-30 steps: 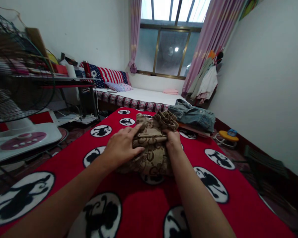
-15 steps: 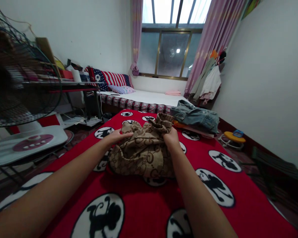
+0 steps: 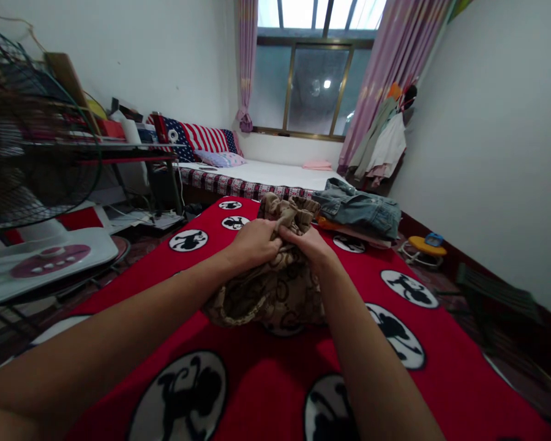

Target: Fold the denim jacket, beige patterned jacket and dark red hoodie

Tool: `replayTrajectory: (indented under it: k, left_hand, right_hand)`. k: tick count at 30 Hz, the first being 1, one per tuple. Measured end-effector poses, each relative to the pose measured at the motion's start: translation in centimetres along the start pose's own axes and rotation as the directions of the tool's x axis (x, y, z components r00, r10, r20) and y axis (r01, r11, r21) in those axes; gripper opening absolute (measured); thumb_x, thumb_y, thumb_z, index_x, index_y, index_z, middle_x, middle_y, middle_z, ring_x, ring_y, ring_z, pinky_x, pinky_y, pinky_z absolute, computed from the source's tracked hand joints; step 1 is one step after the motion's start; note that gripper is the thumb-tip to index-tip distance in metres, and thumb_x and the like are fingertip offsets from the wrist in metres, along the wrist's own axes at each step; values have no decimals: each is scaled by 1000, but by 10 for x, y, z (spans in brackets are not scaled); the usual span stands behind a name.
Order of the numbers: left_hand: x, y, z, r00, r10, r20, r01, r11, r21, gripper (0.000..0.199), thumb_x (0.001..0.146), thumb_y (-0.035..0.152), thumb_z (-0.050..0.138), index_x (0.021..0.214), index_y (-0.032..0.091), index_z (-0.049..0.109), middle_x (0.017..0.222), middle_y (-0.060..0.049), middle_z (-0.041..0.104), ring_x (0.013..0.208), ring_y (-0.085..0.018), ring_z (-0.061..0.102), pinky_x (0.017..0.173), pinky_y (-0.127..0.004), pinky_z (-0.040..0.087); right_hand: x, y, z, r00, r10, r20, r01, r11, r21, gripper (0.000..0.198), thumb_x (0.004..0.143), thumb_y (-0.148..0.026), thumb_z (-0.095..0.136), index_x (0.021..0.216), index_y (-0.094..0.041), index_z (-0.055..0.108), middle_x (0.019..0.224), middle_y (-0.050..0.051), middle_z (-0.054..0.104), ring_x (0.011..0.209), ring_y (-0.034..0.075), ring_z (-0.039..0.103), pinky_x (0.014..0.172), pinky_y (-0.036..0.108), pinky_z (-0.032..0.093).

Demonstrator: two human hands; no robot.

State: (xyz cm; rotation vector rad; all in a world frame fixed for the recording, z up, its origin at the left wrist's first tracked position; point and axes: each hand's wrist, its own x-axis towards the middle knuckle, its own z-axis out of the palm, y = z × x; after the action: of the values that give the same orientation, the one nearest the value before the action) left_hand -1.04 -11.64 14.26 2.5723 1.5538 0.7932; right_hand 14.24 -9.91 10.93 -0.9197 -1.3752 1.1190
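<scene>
A tan-brown garment (image 3: 287,285) with a darker printed pattern lies bunched on the red blanket (image 3: 257,380). Its gathered, elastic-looking edge stands up at the far side. My left hand (image 3: 257,242) is closed on the cloth near that edge. Close beside it, my right hand (image 3: 307,246) pinches the same fabric, thumb toward the left hand. A loop-like opening of the garment sags at the lower left. Which kind of garment it is cannot be made out, and the fingertips are partly hidden in the folds.
Folded denim clothes (image 3: 360,208) are piled at the blanket's far right corner. A fan (image 3: 59,245) stands at the left, before a cluttered desk (image 3: 133,150). Behind is a bed (image 3: 275,174); at right are a yellow stool (image 3: 426,246) and a dark folding stool (image 3: 498,294).
My left hand has moved right and slightly up from the garment's left side to meet my right hand. The far edge is now gathered upward between both hands. The view has shifted slightly.
</scene>
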Motion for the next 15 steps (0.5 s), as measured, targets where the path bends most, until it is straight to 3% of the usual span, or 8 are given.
replayTrajectory:
  k: [2,6,10,13,15]
  left_hand:
    - [-5,5,-2,1000,25,9,-25,999,40,24,77,21,54,93,12,70,87,-11,72,84,-26,66,77,-32,50]
    - [-14,0,-4,997,73,36,-73,997,-2,28,78,26,58,100,12,69,91,-10,71,88,-26,65,80,-33,51]
    - [-22,-2,-6,993,117,21,-116,993,-14,45,77,40,64,109,8,67,105,-16,68,103,-32,60,91,-42,48]
    - [-28,-5,-9,979,187,76,-171,969,-176,56,76,50,67,116,11,67,116,-15,66,112,-33,57,98,-45,45]
    - [-33,-14,-12,954,265,139,-200,911,-361,52,77,50,67,116,16,68,123,-11,65,117,-32,56,104,-45,42]
  right_hand:
    - [-1,-1,4,1000,-19,-14,19,1000,9,65,50,-48,86,105,-17,68,110,7,72,100,25,67,91,38,53]
    - [-5,-8,15,992,-124,0,124,991,-42,62,56,-48,83,108,-18,67,113,7,71,106,24,65,96,39,50]
    - [-9,-18,19,985,-160,-71,152,983,-106,60,56,-42,84,108,-17,68,110,7,72,103,25,66,92,39,52]
    - [-9,-16,18,982,-127,-140,116,989,-87,53,54,-34,83,102,-14,70,99,6,74,90,23,69,81,36,55]
    - [-7,-9,16,983,-75,-167,67,996,-50,46,52,-28,81,94,-13,71,90,4,74,79,21,69,73,33,56]
